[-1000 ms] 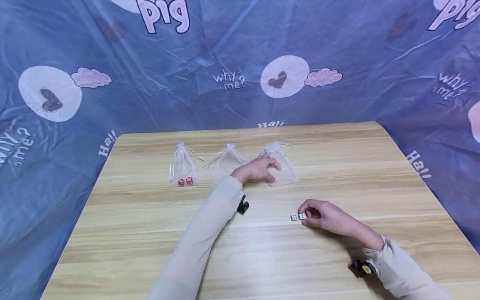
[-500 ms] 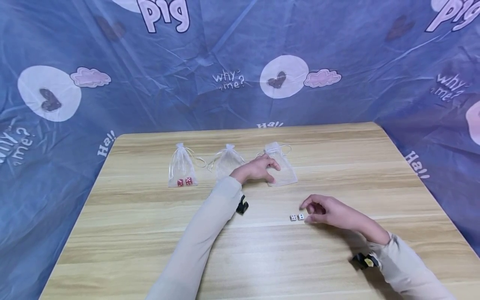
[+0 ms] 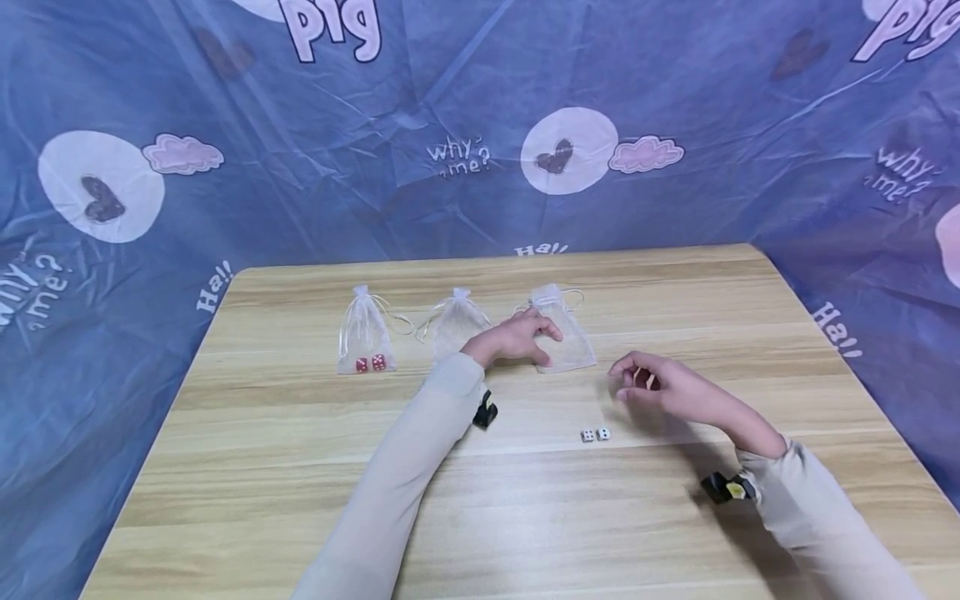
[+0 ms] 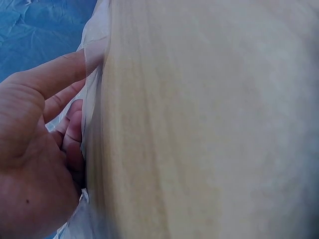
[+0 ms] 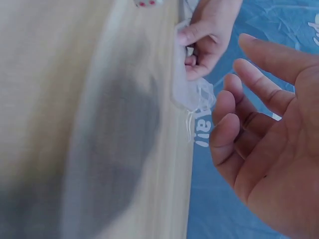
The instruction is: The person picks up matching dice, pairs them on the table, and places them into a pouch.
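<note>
My left hand (image 3: 513,337) rests on the right-hand white mesh drawstring bag (image 3: 573,343), its thumb and forefinger spread over the cloth. In the left wrist view, the thumb tip lies against the bag's edge. Two white dice, a left one (image 3: 587,436) and a right one (image 3: 603,434), sit side by side on the table in front of that bag. Behind and to the right of them, my right hand (image 3: 678,390) hovers above the wood with loosely bent fingers and nothing in them. The right wrist view shows its palm and relaxed fingers (image 5: 261,84).
At the back left, another mesh bag (image 3: 363,329) contains two red dice (image 3: 378,362). Between the outer bags lies a middle bag (image 3: 453,327), partly covered by the left hand and sleeve. A patterned blue cloth (image 3: 337,200) hangs behind the wooden table (image 3: 262,467).
My right hand has let go of the right white die, drawn back and lifted up toward the back of the table. The left hand has stayed on the bag.
</note>
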The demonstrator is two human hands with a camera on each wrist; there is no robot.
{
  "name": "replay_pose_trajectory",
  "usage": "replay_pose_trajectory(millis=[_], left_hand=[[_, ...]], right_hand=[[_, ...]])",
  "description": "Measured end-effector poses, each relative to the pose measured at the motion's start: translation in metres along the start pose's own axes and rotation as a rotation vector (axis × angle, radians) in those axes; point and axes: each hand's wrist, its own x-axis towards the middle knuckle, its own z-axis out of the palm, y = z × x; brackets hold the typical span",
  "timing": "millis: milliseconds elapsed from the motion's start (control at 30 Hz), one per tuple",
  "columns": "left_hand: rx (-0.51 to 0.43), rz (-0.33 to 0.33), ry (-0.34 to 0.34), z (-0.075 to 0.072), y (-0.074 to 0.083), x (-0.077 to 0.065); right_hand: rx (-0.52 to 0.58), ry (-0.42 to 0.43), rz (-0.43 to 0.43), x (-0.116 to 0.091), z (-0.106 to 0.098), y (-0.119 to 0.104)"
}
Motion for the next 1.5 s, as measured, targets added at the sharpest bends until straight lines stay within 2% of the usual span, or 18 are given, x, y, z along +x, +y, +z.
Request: replay_pose_trajectory(millis=[367,767,1033,1267,1500], left_hand=[[0.016,0.000,-0.006,0.001,0.000,0.000],[0.051,0.027,-0.003,-0.001,0.001,0.000],[0.047,0.015,-0.011,-0.002,0.002,-0.002],[0.058,0.021,-0.005,-0.002,0.000,-0.001],[0.074,0.020,-0.008,-0.002,0.000,-0.001]], right_hand=[[0.049,0.035,0.103,0.029,-0.005,0.011],[0.085,0.048,0.154,0.053,-0.002,0.030],[0.071,0.055,0.161,0.068,0.005,0.047],[0.042,0.025,0.198,0.078,0.004,0.047],[0.084,-0.026,0.234,0.085,0.002,0.048]])
